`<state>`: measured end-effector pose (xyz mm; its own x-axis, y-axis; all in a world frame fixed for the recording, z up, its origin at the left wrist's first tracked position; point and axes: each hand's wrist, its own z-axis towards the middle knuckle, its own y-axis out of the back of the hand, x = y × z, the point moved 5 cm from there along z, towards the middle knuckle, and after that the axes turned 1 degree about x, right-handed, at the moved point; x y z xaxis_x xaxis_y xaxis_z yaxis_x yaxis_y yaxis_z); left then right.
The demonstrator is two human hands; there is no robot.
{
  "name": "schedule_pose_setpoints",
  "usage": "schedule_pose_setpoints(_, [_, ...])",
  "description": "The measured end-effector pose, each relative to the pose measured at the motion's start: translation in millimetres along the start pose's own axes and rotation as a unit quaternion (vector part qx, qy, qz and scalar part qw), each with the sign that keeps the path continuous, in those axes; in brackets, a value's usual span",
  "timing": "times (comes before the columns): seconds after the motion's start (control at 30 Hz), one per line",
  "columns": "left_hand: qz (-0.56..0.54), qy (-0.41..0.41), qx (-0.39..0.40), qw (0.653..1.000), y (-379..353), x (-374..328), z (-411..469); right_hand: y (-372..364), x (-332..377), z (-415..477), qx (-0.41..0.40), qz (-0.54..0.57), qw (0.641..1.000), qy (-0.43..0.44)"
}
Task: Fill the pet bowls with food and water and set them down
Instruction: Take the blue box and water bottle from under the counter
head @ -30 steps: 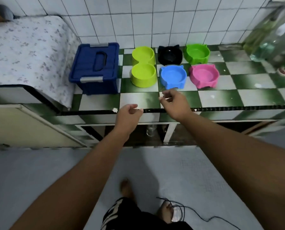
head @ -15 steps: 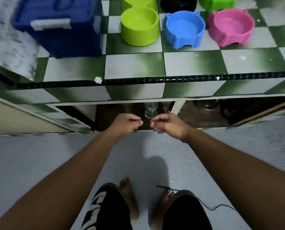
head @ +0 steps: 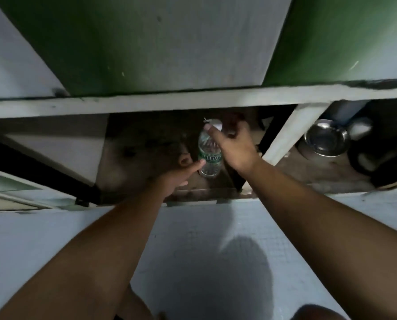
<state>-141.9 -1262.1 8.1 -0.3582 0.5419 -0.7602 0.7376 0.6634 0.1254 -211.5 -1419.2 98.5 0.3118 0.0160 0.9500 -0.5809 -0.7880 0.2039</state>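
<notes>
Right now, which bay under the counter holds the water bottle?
The left bay: the clear bottle stands there. The right bay, beyond the white post, shows a steel bowl instead.

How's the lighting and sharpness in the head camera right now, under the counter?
Head view: dim beneath the counter, so the water bottle shows only faint glints. The right hand at its cap is motion-blurred, the steel bowl catches a highlight, and a soft shadow darkens the pale floor.
</notes>
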Motion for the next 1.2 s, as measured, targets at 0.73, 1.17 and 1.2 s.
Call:
schedule_pose_setpoints(0.73, [-0.037,-0.164,-0.012,0.986,-28,21,48,-16,-35,26,0.102,-0.030,0.989,0.101])
schedule_pose_setpoints(1.17, [-0.070,-0.151,0.043,0.985,-24,-13,-115,25,70,-110,0.079,0.021,0.994,0.068])
schedule_pose_setpoints(1.2, [-0.080,-0.139,0.048,0.986,-25,-18,-131,29,83,-123,0.080,0.025,0.995,0.062])
